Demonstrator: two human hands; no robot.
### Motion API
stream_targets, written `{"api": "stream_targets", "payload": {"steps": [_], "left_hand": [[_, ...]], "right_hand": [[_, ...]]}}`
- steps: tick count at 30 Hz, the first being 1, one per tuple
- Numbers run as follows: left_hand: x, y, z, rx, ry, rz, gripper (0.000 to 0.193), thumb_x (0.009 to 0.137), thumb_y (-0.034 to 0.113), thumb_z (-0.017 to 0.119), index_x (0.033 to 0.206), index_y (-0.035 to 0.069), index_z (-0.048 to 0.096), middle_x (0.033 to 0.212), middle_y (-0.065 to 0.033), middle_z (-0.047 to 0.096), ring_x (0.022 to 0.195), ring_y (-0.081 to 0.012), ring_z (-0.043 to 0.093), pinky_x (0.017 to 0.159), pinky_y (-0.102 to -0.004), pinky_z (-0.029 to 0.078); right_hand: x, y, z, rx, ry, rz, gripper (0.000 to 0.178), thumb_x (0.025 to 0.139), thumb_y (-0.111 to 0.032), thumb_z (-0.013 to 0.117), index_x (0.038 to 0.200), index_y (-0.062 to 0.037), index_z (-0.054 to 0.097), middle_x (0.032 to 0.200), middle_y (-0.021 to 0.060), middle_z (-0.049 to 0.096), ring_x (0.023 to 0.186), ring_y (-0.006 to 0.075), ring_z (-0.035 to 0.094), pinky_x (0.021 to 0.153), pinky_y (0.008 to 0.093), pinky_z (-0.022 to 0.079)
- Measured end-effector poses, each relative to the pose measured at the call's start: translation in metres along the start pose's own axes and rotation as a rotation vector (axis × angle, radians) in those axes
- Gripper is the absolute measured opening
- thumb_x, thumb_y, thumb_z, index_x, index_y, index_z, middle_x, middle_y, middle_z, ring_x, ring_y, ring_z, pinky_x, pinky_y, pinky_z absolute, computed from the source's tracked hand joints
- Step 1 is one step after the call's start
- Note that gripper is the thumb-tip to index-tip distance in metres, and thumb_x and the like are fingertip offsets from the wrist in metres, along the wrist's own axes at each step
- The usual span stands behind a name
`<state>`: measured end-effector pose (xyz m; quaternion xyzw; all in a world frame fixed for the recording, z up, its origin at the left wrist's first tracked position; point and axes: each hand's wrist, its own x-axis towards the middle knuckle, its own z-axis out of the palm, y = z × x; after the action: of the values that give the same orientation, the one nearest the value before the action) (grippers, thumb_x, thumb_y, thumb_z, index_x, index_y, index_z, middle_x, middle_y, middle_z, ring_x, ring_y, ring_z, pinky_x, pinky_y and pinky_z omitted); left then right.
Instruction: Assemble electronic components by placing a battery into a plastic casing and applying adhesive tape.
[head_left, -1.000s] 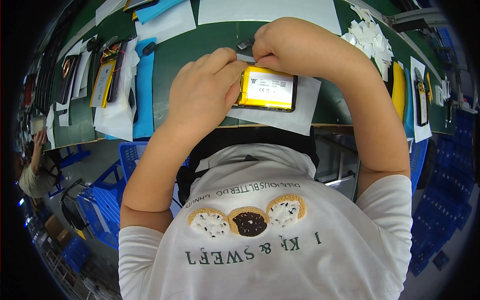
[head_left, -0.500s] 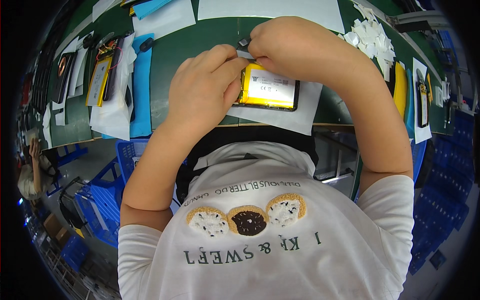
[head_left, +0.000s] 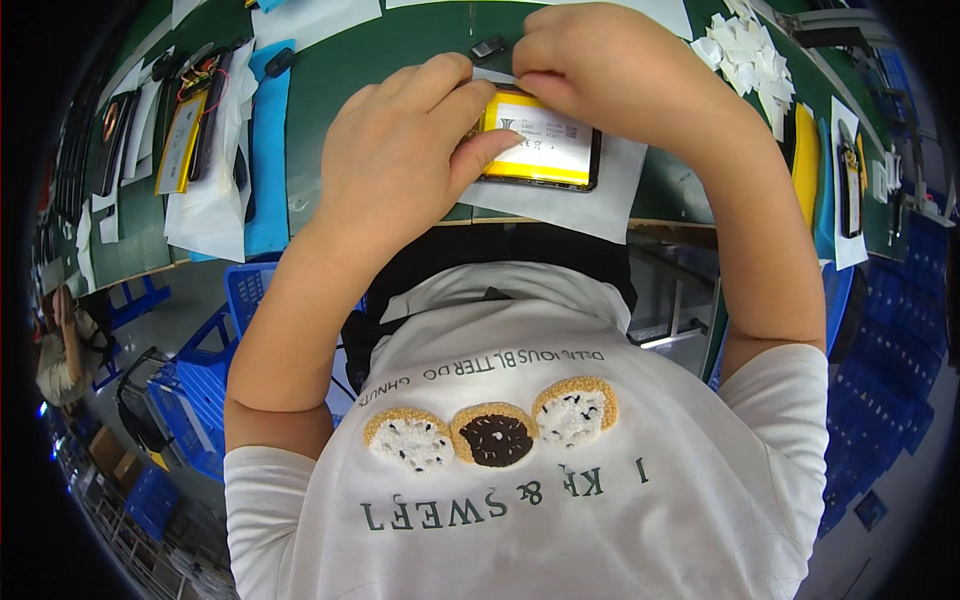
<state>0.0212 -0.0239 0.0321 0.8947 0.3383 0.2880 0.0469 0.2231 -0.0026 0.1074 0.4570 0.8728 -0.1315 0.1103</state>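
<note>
Left hand [head_left: 400, 145]: thumb, tucked by the edge a second ago, now spread from bent fingers over the yellow-and-white battery [head_left: 552, 158], probably steadying it. Battery lies just right, in dark casing [head_left: 596, 168]. Right hand [head_left: 590, 52] farther, fingers curled; can't tell what's pinched.

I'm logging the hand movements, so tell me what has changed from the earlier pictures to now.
The thumb of the left hand has swung right, from the left end of the battery out over its face. The right hand has edged right, widening the gap between the hands. The whole scene sits higher in the picture. The black-framed device still lies on the white paper.
</note>
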Motion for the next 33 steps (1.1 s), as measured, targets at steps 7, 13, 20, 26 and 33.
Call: {"api": "stream_targets", "payload": {"steps": [7,13,20,26,33], "left_hand": [[0.005,0.004,-0.007,-0.007,-0.064,-0.014,0.037,0.080,0.037,0.073,0.101,0.008,0.068,0.103,-0.0028,0.062,0.090,-0.0225,0.062,0.072,-0.0358,0.050],[0.004,0.001,-0.004,-0.025,-0.068,-0.035,0.036,0.079,0.033,0.075,0.102,0.007,0.067,0.104,-0.0036,0.062,0.093,-0.0230,0.062,0.074,-0.0359,0.050],[0.001,0.001,0.000,-0.044,-0.042,-0.039,0.035,0.079,0.030,0.075,0.103,0.007,0.066,0.107,-0.0041,0.062,0.094,-0.0234,0.061,0.076,-0.0357,0.048],[0.002,-0.002,0.003,-0.050,-0.002,-0.009,0.034,0.079,0.030,0.076,0.102,0.007,0.067,0.107,-0.0045,0.061,0.093,-0.0241,0.061,0.077,-0.0367,0.047],[0.001,-0.003,0.002,-0.165,0.018,-0.069,0.031,0.081,0.029,0.074,0.100,0.006,0.068,0.105,-0.0066,0.061,0.093,-0.0267,0.060,0.077,-0.0381,0.046]], "right_hand": [[-0.032,0.021,0.033,0.110,0.430,-0.063,0.014,0.083,-0.012,0.066,0.093,-0.0032,0.070,0.087,0.0091,0.065,0.080,0.0273,0.064,0.069,0.0360,0.052],[-0.036,0.015,0.043,0.191,0.487,0.041,0.015,0.084,-0.011,0.068,0.096,-0.0021,0.070,0.086,0.0096,0.065,0.078,0.0264,0.063,0.068,0.0351,0.051],[-0.029,0.013,0.036,0.119,0.368,0.029,0.014,0.084,-0.012,0.067,0.094,-0.0027,0.071,0.087,0.0106,0.066,0.079,0.0262,0.063,0.068,0.0354,0.051],[-0.023,0.001,0.031,-0.160,0.303,0.061,0.016,0.082,-0.008,0.064,0.096,-0.0077,0.073,0.093,0.0093,0.069,0.082,0.0260,0.067,0.071,0.0380,0.055],[-0.031,0.021,0.038,0.150,0.369,0.062,0.014,0.086,-0.017,0.065,0.086,-0.0029,0.067,0.085,0.0112,0.064,0.080,0.0293,0.063,0.070,0.0382,0.051]]}}
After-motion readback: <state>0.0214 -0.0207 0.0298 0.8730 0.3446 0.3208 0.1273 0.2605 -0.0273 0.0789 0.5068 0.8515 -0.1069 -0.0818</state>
